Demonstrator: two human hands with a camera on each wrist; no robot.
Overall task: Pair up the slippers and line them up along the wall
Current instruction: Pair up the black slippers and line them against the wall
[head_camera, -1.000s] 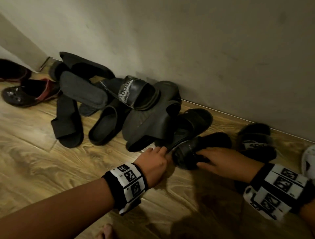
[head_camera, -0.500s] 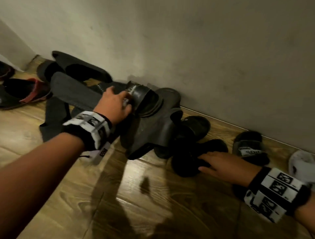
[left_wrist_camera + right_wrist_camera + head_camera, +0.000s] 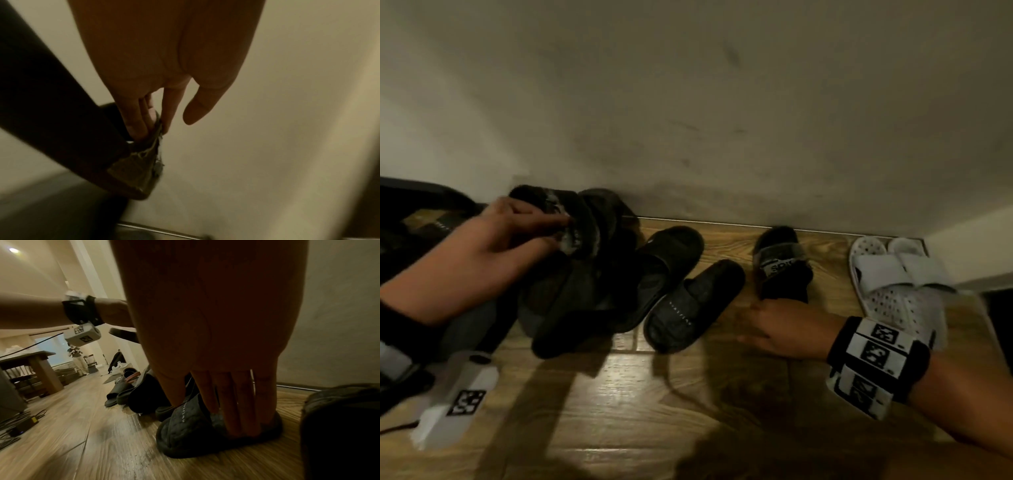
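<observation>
slippers lie in a heap (image 3: 585, 294) on the wooden floor (image 3: 619, 411) against the wall (image 3: 722, 102), dark ones stacked over each other at the left. the left hand (image 3: 493, 240) is raised over the heap with its grip closed on a black slide with a worn printed strap (image 3: 571, 219); in the left wrist view the fingers (image 3: 137, 120) reach under the strap (image 3: 141, 162) and the index finger lies on its outer side, so the slide hangs from the fingers in front of the wall, clear of the floor.

just right of the heap two dark slides lie side by side with toes angled toward the wall; the nearer one, with a row of small pale letters on its strap (image 3: 695, 305), sits apart from the pile. the right hand (image 3: 784, 329) rests low by the floor beside it, and the right wrist view shows its straight, loose fingers (image 3: 242, 410) pressing down on that slide's heel end (image 3: 216, 423), a flat touch rather than a closed grip.

further right a fuzzy black slipper with a lettered band (image 3: 780, 263) stands alone, toe nearly touching the wall. beyond it a white pair (image 3: 893, 274) sits together in the corner, one overlapping the other. both wrists wear black bands with white marker tags.
</observation>
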